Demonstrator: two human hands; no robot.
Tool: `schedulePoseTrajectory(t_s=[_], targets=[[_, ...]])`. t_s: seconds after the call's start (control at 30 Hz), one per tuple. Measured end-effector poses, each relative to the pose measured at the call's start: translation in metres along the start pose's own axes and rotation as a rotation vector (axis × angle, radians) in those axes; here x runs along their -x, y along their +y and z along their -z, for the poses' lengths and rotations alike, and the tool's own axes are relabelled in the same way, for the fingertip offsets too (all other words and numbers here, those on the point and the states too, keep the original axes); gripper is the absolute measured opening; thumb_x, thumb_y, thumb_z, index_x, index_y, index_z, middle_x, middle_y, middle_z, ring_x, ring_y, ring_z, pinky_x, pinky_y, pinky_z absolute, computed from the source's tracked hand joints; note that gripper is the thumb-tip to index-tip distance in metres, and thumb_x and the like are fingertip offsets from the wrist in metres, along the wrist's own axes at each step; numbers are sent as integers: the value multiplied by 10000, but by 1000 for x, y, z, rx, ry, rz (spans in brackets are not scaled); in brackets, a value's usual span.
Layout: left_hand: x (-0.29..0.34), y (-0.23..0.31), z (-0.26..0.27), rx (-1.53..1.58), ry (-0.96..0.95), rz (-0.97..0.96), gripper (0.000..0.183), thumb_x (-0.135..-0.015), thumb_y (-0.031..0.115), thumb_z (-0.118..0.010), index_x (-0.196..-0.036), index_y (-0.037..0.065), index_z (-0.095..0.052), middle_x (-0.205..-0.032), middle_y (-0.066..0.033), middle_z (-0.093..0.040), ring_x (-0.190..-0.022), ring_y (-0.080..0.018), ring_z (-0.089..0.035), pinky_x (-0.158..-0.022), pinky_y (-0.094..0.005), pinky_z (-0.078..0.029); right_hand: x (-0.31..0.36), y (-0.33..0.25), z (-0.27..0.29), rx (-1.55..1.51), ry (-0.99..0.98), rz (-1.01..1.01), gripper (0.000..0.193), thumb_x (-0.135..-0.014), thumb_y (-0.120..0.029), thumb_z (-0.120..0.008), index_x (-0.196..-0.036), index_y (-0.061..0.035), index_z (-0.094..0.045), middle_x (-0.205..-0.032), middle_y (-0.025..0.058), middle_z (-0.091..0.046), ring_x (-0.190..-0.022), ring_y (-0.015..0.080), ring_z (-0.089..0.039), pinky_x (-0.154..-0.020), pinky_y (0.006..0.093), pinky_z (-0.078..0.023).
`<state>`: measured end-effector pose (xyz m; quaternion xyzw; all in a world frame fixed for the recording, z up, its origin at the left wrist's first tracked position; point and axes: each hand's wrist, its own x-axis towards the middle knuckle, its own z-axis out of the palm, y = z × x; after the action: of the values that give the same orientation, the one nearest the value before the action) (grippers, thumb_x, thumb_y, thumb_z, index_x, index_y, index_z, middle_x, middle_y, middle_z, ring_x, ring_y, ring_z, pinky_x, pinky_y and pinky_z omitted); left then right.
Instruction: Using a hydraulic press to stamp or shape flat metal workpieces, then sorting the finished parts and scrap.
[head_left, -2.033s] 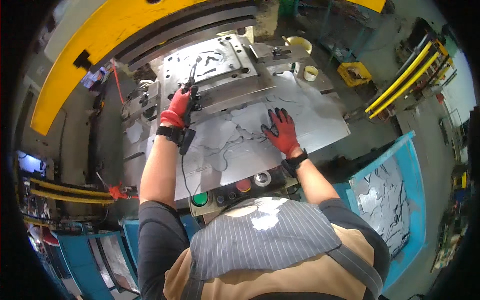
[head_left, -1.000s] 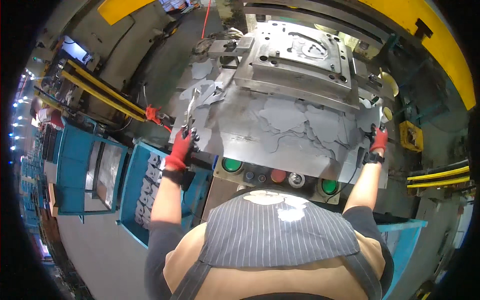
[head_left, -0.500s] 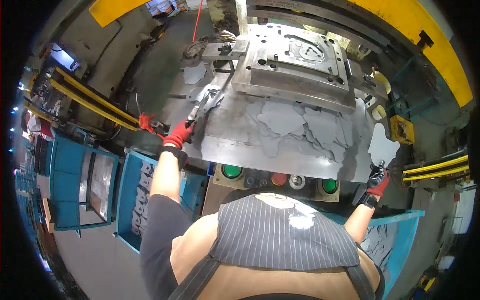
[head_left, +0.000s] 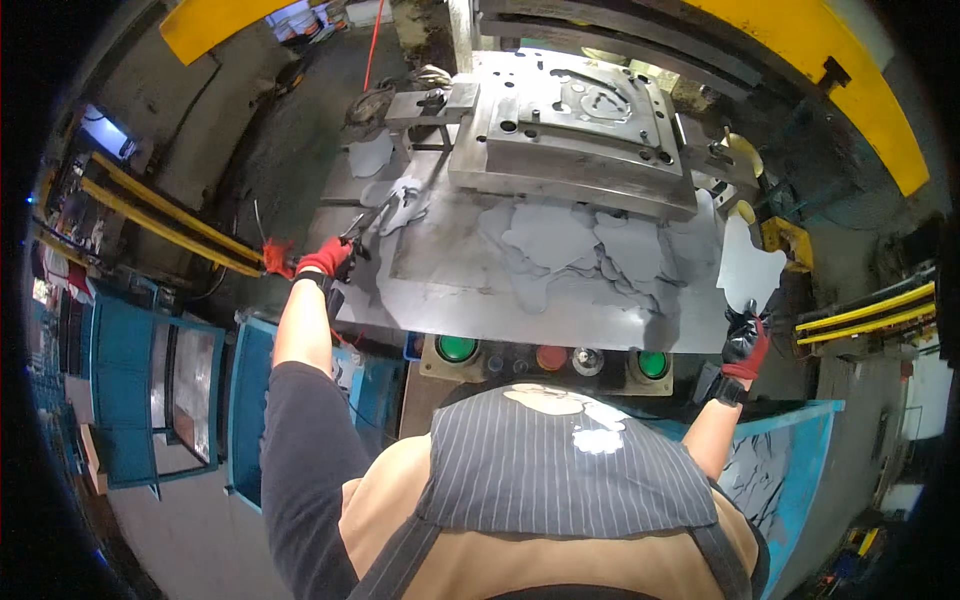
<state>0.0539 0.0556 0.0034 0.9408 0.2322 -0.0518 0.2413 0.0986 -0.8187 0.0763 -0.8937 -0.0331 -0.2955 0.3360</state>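
My left hand (head_left: 332, 258), in a red and black glove, is closed around a long slim metal tool (head_left: 368, 219) whose exact kind I cannot make out. The tool's far end meets a flat grey metal piece with cut-outs (head_left: 404, 203) at the left of the press bed. My right hand (head_left: 746, 340), gloved alike, pinches the near end of a flat grey sheet-metal blank (head_left: 748, 268), holding it up at the bed's right edge. Between the hands, a loose pile of similar blanks (head_left: 555, 240) lies in front of the steel die block (head_left: 580, 165).
Another flat grey piece (head_left: 370, 155) lies at the back left. A control panel with a green button (head_left: 457, 347) runs along the bed's near edge. Blue bins (head_left: 250, 400) stand low on both sides. Yellow bars (head_left: 865, 325) flank the press; a yellow beam (head_left: 830, 70) arches above.
The whole view has shifted slightly. My left hand has drawn a little left with the tool. My right hand has moved slightly forward, carrying the blank with it.
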Motion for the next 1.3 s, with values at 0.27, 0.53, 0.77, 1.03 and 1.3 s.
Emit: schedulePoseTrajectory(t_s=[0.27, 0.53, 0.77, 1.03, 1.3], targets=[[79, 97, 31, 891, -300, 305, 363, -880, 445, -448, -819, 130, -618, -477, 32, -400, -392, -100, -367, -379, -261, -301, -79, -141, -18, -871, 68, -72, 410, -766, 95, -490, -1159, -21, -477, -1113, 117, -532, -942, 176, -553, -835, 302, -470], [168, 127, 24, 1398, -152, 161, 462, -930, 444, -359, -1063, 46, -555, -447, 89, -311, -314, -51, -279, -314, -213, -230, -208, -244, -125, -83, -87, 726, 366, -619, -26, -590, -979, -80, -559, -1041, 125, -593, -989, 307, -565, -861, 370, -447], [243, 118, -13, 1367, -82, 220, 422, -947, 400, -345, -968, 67, -603, -451, 87, -312, -342, -49, -288, -332, -220, -235, -263, -263, -204, 35, -122, 672, 243, -689, -60, -554, -924, -116, -572, -987, 101, -601, -922, 293, -575, -773, 371, -468], [278, 85, -37, 1359, -87, 172, 296, -923, 386, -388, -794, 167, -540, -531, 50, -449, -399, -103, -420, -370, -237, -319, -273, -264, -223, 516, -338, 850, 166, -751, -133, -497, -855, -107, -623, -929, 121, -617, -876, 299, -596, -739, 385, -480], [254, 131, -36, 1248, -16, 173, 315, -930, 331, -404, -998, 95, -601, -504, 90, -382, -382, -42, -329, -369, -198, -275, -276, -264, -237, 374, -534, 471, 343, -800, -347, -486, -1015, -108, -607, -1072, 149, -587, -1008, 303, -553, -846, 384, -439]])
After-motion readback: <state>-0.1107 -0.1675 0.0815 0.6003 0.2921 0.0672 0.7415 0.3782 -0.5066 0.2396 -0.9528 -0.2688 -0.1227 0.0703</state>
